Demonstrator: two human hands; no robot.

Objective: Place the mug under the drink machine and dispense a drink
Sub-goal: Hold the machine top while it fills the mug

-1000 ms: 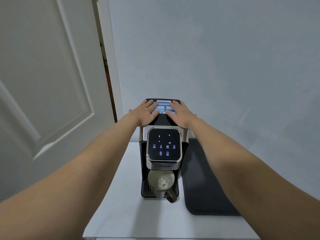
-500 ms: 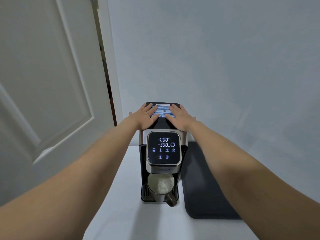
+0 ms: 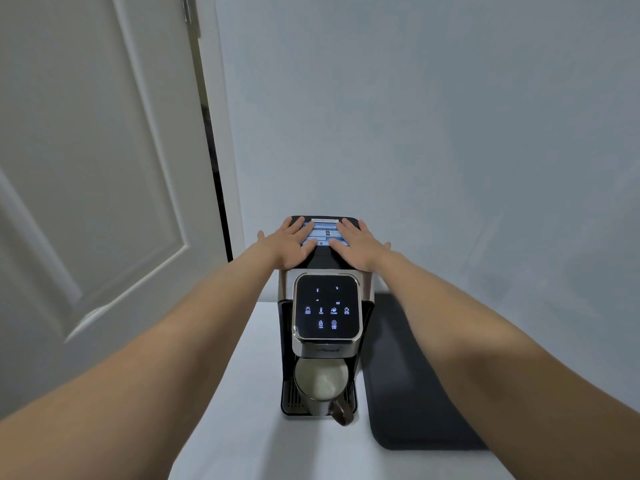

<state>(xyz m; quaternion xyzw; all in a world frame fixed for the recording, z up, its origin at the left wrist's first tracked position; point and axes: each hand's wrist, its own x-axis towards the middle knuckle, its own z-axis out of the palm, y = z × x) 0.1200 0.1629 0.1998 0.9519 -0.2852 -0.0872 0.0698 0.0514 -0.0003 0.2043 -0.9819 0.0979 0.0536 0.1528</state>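
A white panelled door [image 3: 86, 168] is seen at the far left, standing ajar, with a dark gap along its right edge beside the pale wall [image 3: 433, 116]. Just right of that gap, the left hand [image 3: 289, 242] is laid flat, palm down and fingers spread, on the black top of the drink machine [image 3: 325, 344]; nothing is gripped by it. A blue-and-white label [image 3: 323, 232] on the machine's top is partly covered by the fingertips of both hands. The machine is set on a white desk [image 3: 242, 410], close to the wall. Its front panel, a dark square touchscreen [image 3: 326, 308] with a metal rim, is tilted toward the camera, and small bluish icons are lit on it; their wording cannot be read. Below the screen, under the machine's head, a mug [image 3: 320, 382] is placed upright on the black drip tray [image 3: 292, 400]. Its pale interior is seen from above, and its dark handle [image 3: 341, 414] is turned toward the camera and slightly right, overhanging the tray's front edge. Whether liquid is in the mug cannot be told. On the right half of the machine's top, the right hand [image 3: 358, 245] is rested flat and open as well, with nothing held. Just beside the machine on its right, a dark mat [image 3: 408, 393] is spread on the desk.
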